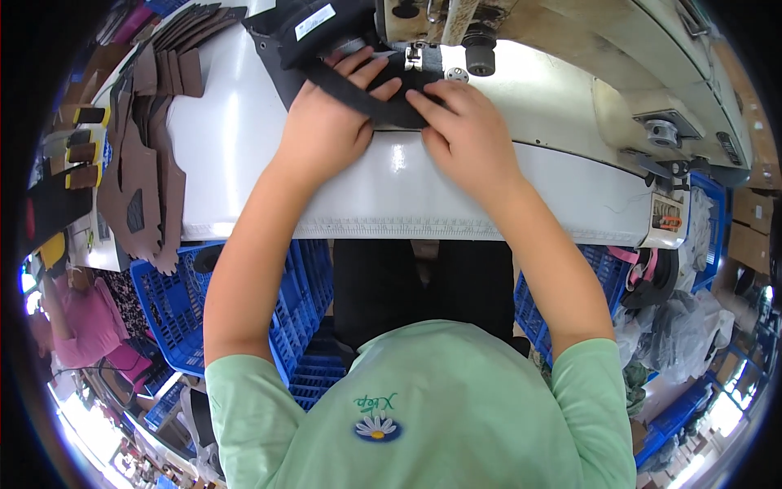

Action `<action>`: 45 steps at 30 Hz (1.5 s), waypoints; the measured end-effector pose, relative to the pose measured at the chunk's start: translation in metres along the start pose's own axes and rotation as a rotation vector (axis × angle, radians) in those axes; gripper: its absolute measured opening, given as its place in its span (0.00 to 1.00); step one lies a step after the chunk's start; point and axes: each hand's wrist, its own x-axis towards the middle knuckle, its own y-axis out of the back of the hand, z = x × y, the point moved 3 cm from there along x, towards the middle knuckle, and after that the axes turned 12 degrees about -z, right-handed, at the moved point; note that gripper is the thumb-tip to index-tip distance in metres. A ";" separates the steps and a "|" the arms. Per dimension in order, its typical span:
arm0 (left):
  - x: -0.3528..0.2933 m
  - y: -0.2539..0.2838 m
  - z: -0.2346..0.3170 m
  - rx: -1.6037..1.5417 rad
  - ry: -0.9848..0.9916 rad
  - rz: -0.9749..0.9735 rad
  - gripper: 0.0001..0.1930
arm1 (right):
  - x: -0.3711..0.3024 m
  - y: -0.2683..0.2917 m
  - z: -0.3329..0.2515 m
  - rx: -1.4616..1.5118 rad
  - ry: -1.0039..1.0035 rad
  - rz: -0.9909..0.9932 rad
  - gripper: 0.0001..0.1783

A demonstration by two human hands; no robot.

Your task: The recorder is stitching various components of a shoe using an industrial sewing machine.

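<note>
My left hand lies flat on a black fabric piece on the white sewing table, fingers spread and pointing toward the needle. My right hand presses the same black piece from the right, its fingertips meeting those of the left hand. The piece runs under the presser foot of the sewing machine at the top. More black material with a white label bunches behind the left hand.
A stack of brown cut pieces lies along the table's left side. Blue plastic crates stand below the table on both sides. Another person in pink sits at far left. Thread spools sit at the table's right end.
</note>
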 end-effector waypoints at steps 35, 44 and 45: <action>0.018 0.022 -0.004 0.035 -0.053 -0.283 0.29 | -0.015 0.002 -0.014 0.039 -0.060 -0.032 0.20; 0.016 0.018 -0.010 -0.008 -0.051 -0.252 0.28 | -0.011 0.001 -0.019 0.001 -0.078 -0.054 0.21; 0.016 0.017 -0.011 -0.017 -0.055 -0.240 0.28 | -0.010 0.001 -0.019 0.004 -0.084 -0.058 0.21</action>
